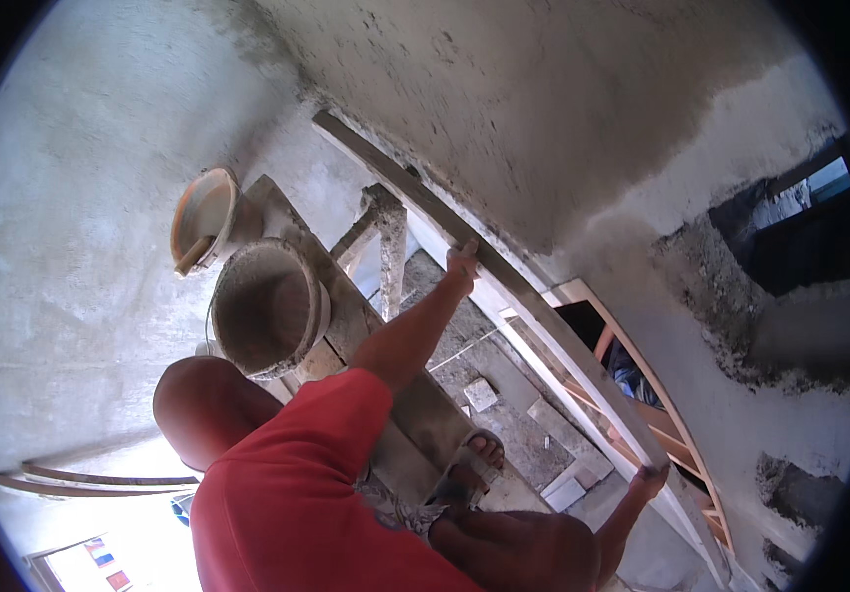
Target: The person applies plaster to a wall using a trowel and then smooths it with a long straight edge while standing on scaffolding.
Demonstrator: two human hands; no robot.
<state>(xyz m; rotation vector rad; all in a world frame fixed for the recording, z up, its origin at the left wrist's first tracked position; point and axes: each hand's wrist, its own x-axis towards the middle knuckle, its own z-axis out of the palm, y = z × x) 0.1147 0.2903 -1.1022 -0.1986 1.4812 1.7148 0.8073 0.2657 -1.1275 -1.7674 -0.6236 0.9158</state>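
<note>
Neither my left hand nor my right hand shows. A co-worker in a red shirt [296, 493] is low in the view on a plank, one sandalled foot [474, 454] showing. One of the co-worker's hands [461, 261] grips a long straight board [543, 326] near its middle; the other [648, 481] holds it lower down at the right. The board lies along the edge of a rough plastered wall [543, 118].
Two mortar-crusted buckets [267, 306] [208, 207] stand on the plank [395, 414], a wooden handle [193, 255] on the farther one. A crusted support [390, 257] stands behind. Below lie loose blocks [481, 393]. Wooden-framed shelves [671, 424] and rough dark openings [780, 237] are at the right.
</note>
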